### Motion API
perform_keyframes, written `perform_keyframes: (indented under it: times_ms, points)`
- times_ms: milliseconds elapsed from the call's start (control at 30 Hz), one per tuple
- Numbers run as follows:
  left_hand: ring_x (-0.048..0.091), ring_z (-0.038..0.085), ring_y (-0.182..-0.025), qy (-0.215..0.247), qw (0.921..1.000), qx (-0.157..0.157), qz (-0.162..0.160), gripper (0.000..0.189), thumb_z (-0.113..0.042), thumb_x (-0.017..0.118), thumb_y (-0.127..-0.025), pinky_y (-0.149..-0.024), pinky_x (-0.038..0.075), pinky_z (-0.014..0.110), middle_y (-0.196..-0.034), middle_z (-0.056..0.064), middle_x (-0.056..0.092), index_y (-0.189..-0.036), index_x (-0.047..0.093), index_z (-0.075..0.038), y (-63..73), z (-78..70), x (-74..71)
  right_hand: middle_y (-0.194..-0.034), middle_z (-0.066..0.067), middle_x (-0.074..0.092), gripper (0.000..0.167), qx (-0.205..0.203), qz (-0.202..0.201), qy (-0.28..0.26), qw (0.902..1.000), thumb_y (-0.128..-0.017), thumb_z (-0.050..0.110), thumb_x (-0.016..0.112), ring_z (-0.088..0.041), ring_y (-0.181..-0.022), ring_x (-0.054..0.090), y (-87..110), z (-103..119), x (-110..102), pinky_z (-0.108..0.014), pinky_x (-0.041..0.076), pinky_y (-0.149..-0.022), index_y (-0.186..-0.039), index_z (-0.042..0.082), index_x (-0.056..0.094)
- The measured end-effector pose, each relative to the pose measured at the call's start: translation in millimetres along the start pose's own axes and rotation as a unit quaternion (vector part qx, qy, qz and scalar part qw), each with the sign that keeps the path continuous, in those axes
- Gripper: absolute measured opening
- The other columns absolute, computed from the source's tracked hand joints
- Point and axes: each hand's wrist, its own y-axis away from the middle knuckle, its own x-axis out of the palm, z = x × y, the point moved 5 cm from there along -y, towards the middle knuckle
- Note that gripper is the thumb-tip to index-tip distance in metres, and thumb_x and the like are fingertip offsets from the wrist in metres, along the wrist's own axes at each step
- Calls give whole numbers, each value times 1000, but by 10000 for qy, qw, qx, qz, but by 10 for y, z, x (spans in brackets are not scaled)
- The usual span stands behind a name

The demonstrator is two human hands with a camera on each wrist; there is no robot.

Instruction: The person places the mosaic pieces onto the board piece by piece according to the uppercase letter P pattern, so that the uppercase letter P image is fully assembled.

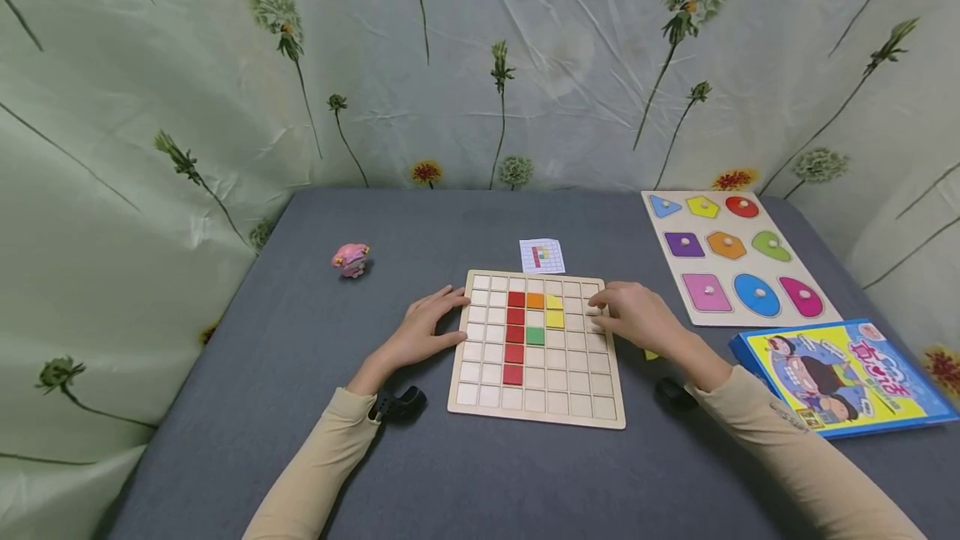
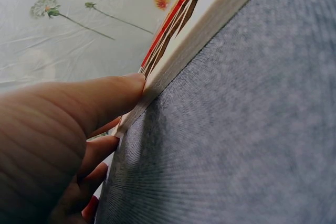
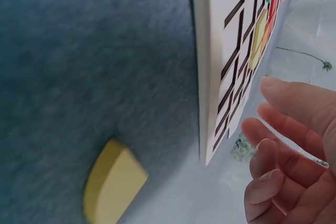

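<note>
A wooden grid board (image 1: 510,402) lies on the table with a column of red tiles (image 1: 514,334), an orange tile (image 1: 535,300), a green tile (image 1: 535,336) and yellow tiles (image 1: 554,319). At its left edge, my left hand (image 1: 427,327) rests with thumb and fingertips touching the side. My right hand (image 1: 633,313) hovers at the upper right edge, fingers loosely bent and thumb apart from them in the right wrist view. Nothing clearly shows between them. Partly under that hand in the head view, a yellow piece (image 3: 115,184) with a curved side lies on the table.
Behind the board lies a small pattern card (image 1: 542,256). A pink toy figure (image 1: 351,259) stands to the left. On the right are a knob puzzle board (image 1: 708,261) with colored shapes and a blue-and-yellow box (image 1: 847,375). A floral curtain (image 1: 480,107) hangs behind the table.
</note>
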Motion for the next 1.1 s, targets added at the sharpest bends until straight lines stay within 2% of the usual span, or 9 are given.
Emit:
perform_keyframes:
  times_ms: [100, 367, 600, 800, 933, 1000, 1100]
  points:
    - [26, 32, -144, -19, 10000, 14, -4, 55, -25, 66, -86, -109, 21, 59, -149, 10, 41, -135, 49, -10, 2, -1, -3, -84, -5, 68, 23, 81, 71, 31, 9999, -80, 14, 72, -12, -69, 54, 48, -46, -8, -23, 40, -58, -101, 4, 71]
    - [26, 32, -144, -52, 10000, 32, -15, 55, -25, 66, -86, -109, 21, 59, -149, 10, 41, -135, 49, -9, 4, -3, -3, -86, -4, 69, 24, 55, 243, -59, 9997, -80, 13, 72, -12, -72, 56, 217, -183, -25, -29, 48, -65, -104, 6, 71]
    - [27, 33, -143, -57, 10000, 45, -38, 54, -25, 66, -86, -109, 22, 59, -148, 10, 41, -135, 49, -10, 1, 3, -1, -90, -3, 69, 28, 126, 216, -12, 9997, -80, 15, 72, -12, -74, 55, 362, -270, -60, -24, 45, -63, -108, 10, 70]
    - [26, 32, -144, -69, 10000, 30, -12, 54, -26, 66, -86, -109, 22, 59, -149, 10, 41, -135, 49, -10, -7, 10, 4, -93, -4, 70, 28, 129, 269, 46, 9995, -81, 15, 71, -14, -80, 59, 450, -328, -83, -32, 51, -70, -108, 10, 70]
    - [27, 32, -144, -79, 10000, 12, -11, 55, -26, 66, -86, -109, 21, 59, -149, 10, 41, -135, 49, -9, -9, 8, 4, -96, -2, 70, 27, -8, 346, -7, 9994, -81, 14, 71, -13, -82, 61, 514, -369, -88, -35, 52, -73, -108, 11, 70]
    - [27, 32, -144, -68, 10000, 9, -16, 55, -26, 66, -86, -109, 21, 59, -149, 10, 41, -136, 49, -10, -10, 3, 2, -96, -1, 70, 27, -99, 384, -36, 9992, -80, 12, 71, -11, -83, 61, 548, -383, -102, -33, 52, -73, -108, 12, 70]
    - [27, 32, -144, -64, 10000, 30, -24, 55, -26, 67, -86, -109, 21, 59, -149, 10, 41, -135, 49, -10, -12, 2, 2, -96, -1, 69, 29, -114, 563, -137, 9983, -79, 11, 71, -8, -74, 56, 586, -407, -112, -25, 48, -65, -108, 12, 70]
